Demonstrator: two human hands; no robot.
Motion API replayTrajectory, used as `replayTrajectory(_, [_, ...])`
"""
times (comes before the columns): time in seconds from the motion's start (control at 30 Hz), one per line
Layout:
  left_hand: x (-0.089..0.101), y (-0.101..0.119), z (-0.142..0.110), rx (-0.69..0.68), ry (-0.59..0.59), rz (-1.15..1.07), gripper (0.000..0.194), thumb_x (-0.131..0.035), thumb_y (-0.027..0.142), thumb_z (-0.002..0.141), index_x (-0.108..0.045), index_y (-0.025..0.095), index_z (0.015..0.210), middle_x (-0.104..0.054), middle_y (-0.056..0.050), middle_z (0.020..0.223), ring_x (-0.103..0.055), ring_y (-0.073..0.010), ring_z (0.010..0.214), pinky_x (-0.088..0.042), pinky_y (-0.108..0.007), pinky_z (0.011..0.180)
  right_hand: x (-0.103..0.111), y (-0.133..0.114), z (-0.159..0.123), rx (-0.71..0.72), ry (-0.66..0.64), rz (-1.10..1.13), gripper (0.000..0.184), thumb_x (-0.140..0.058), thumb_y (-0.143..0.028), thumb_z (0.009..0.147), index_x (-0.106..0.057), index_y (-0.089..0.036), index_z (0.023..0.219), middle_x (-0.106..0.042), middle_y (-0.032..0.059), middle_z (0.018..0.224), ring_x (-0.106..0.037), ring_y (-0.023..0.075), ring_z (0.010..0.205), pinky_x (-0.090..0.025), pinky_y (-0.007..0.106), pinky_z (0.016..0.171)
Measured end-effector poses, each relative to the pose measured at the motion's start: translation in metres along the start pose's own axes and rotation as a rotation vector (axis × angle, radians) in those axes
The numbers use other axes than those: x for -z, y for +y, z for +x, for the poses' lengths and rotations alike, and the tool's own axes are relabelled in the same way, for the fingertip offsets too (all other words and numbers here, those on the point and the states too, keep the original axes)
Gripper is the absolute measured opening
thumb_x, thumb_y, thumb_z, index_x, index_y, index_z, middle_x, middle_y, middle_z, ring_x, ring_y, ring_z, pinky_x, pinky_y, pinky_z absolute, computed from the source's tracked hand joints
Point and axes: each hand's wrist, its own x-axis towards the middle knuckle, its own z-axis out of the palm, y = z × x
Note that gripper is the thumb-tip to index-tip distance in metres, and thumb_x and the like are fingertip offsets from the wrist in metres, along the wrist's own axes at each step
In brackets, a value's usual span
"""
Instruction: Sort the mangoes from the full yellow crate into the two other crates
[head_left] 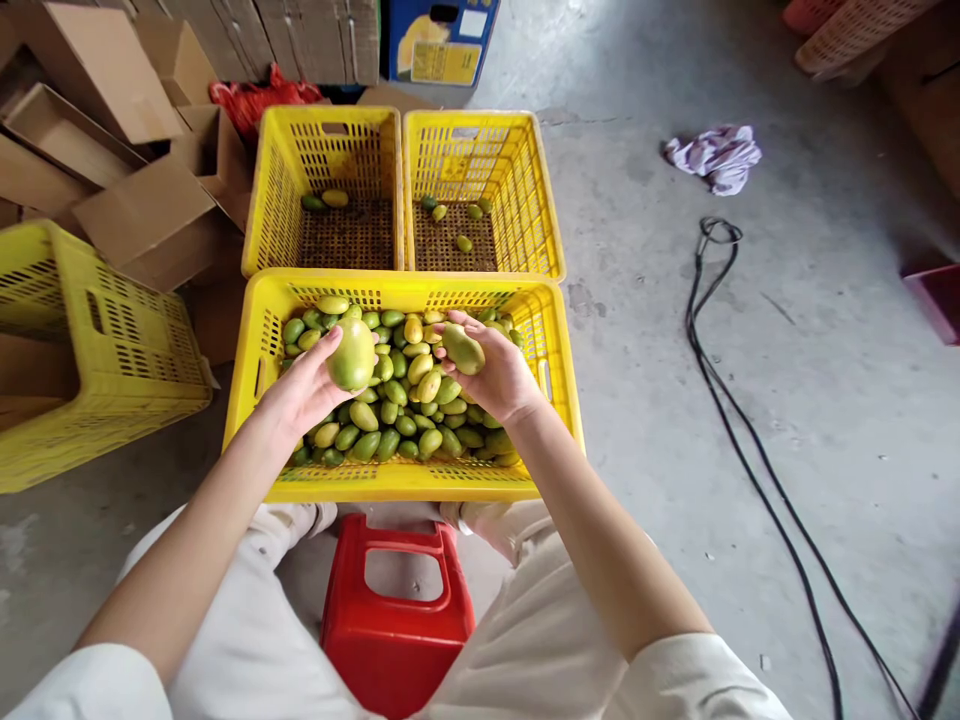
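Note:
My left hand (304, 390) is closed around a large yellow-green mango (350, 354), held above the near yellow crate (405, 482). My right hand (496, 375) grips a smaller green mango (463, 349) over the same crate. That crate is filled with several green and yellow mangoes (405, 410). Beyond it stand two more yellow crates side by side: the far left crate (274, 200) holds two mangoes, and the far right crate (540, 200) holds several small ones.
A red plastic stool (394, 620) sits between my knees. Another yellow crate (90, 360) lies at the left, with cardboard boxes (142, 210) behind it. A black cable (742, 440) and a crumpled cloth (716, 155) lie on the concrete floor at the right.

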Motion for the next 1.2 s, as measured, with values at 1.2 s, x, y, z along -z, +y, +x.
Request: replayTrajectory(1.2, [-0.015,0.080,0.117,0.078,0.343,0.020,0.035,-0.064,0.050,0.111,-0.069,0.020,0.127,-0.077,-0.013,0.123,-0.068,-0.0184,0.097,-0.050,-0.023,0.060,0.024,-0.033,0.120,0.006,0.373,0.053,0.027,-0.061,-0.005,0.094,-0.057,-0.027,0.110,-0.072,0.0059,0.114,-0.077,0.0173,0.103,-0.073,0.029,0.083])
